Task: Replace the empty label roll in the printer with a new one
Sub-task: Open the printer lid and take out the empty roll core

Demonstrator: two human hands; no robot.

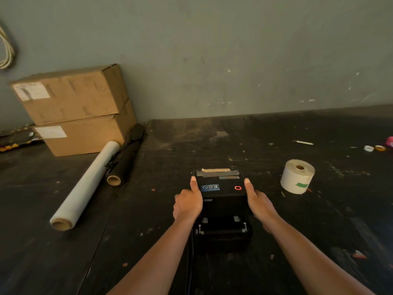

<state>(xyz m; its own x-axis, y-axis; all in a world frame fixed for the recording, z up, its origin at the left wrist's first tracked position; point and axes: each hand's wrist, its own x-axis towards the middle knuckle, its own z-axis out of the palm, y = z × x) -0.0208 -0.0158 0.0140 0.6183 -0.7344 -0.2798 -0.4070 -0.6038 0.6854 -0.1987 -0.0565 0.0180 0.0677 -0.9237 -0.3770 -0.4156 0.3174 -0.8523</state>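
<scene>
A small black label printer (221,194) sits on the dark table, with a blue sticker and a lit red ring on its lid. My left hand (188,202) grips its left side, thumb lying on the lid's left edge. My right hand (258,202) grips the right side, thumb on the lid's right edge. The lid looks raised, and the roller and feed slot show on the side nearest me. A full white label roll (297,176) with a green tab stands on the table to the printer's right, apart from both hands.
Two stacked cardboard boxes (78,109) stand against the wall at back left. A clear film roll (85,186) and a black roll (123,165) lie in front of them. Small tape rolls (374,148) and a white pen (303,142) lie at far right.
</scene>
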